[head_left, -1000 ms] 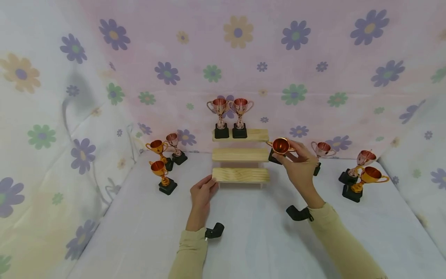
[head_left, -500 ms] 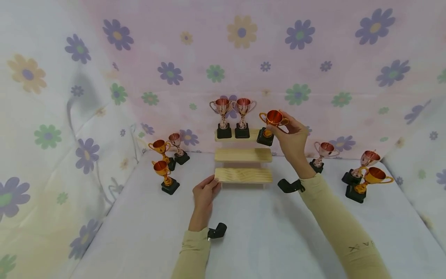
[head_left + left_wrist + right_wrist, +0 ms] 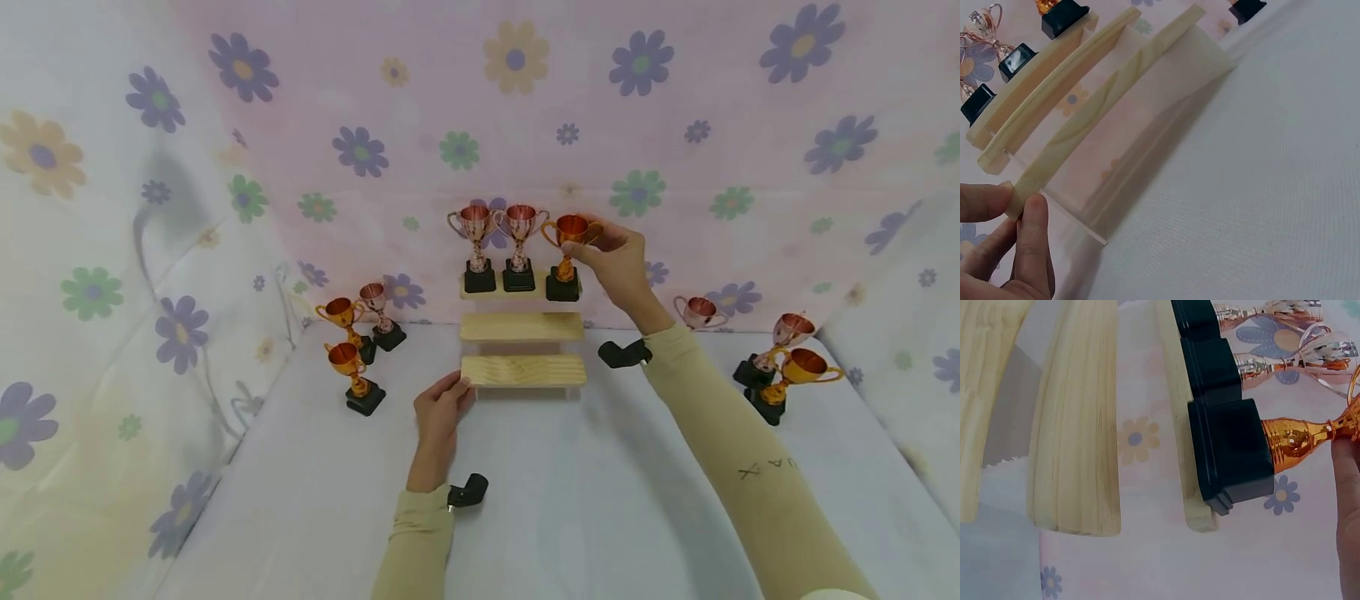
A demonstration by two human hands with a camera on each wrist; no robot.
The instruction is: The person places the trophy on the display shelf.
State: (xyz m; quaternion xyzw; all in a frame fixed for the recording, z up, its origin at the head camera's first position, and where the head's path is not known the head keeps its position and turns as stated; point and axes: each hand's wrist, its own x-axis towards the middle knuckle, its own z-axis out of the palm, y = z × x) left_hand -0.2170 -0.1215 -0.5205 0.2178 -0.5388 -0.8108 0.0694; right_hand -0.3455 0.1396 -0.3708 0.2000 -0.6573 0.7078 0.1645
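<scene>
Now the fingers of the right hand (image 3: 617,258) curl round the bowl of a gold trophy cup (image 3: 567,242), pinching it at the rim and far handle, with the thumb toward the person. Its black base (image 3: 1230,453) sits on the top step of a three-step wooden riser (image 3: 522,327), at that step's right end, and in the right wrist view one corner of the base hangs slightly past the plank's edge. Just left of it on the same step stand two rose-pink trophy cups (image 3: 497,244), their bases side by side and close against the gold one's.

The left hand (image 3: 440,414) pinches the left end of the lowest step (image 3: 1094,119) between thumb and curled fingers, low on the white cloth-covered table (image 3: 570,500).

Half a second ago the gold cup was tilted in the air off the right end of the top step; a second ago it was lower, beside the middle step. It now stands upright on the top step, while the left hand has stayed where it was.

Further out, three cups (image 3: 356,343) cluster to the left of the riser and three more to the right (image 3: 776,362), all before a flower-print backdrop (image 3: 675,125).
</scene>
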